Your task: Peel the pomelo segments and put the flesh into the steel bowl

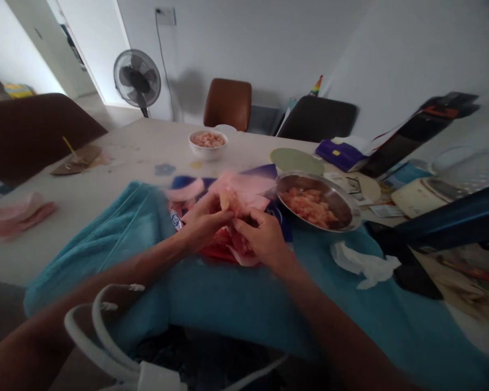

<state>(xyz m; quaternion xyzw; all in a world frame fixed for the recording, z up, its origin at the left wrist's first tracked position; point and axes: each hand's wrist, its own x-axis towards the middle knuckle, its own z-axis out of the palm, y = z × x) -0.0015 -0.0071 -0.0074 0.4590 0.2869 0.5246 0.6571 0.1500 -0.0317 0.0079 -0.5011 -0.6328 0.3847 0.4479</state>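
Both hands meet over a pile of pink peel [244, 184] lying on a blue and red plastic wrapper [287, 228]. My left hand [204, 217] is closed, its thumb and fingers pinching a pale pink-orange fruit segment [227, 202] that looks like pomelo. My right hand [263, 233] pinches the same segment from the other side, the fingertips nearly touching the left thumb. Its lower part is hidden by the fingers. Just right of the hands, a metal bowl [352, 217] holds peeled pink pulp [309, 206]. Farther back stands a white bowl [207, 153] of similar pulp.
A teal towel [126, 228] covers the table's near edge. A crumpled tissue [364, 264] lies right, near a dark blue cylinder [452, 217]. A purple tissue pack [342, 155] and green mat [296, 161] sit behind. More pink peel [18, 215] lies left; white cables [101, 331] hang in front.
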